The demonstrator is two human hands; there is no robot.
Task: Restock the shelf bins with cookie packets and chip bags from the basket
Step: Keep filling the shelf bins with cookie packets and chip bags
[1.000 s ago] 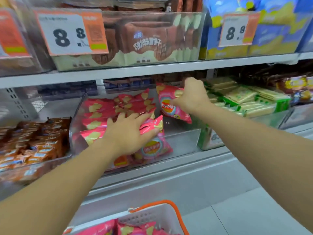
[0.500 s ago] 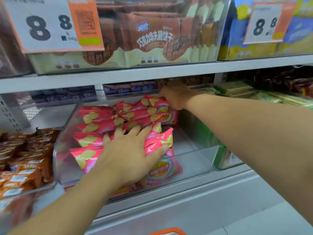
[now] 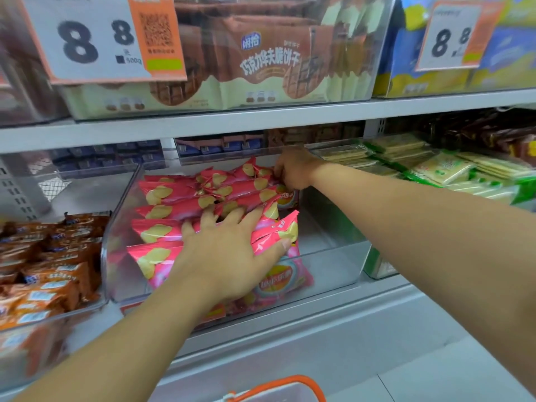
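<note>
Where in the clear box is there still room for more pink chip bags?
Free: the bare floor of the clear bin along its right wall, beside the pink chip bags, between the right hand at the back and the front wall. Crowded: the left half, where the left hand rests on the stacked bags.

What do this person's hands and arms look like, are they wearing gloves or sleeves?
No gloves and no sleeves show: both forearms are bare right down to the picture's edge. The left hand and the right hand carry no ring, watch or bracelet that can be seen. Nails look short and unpainted.
</note>
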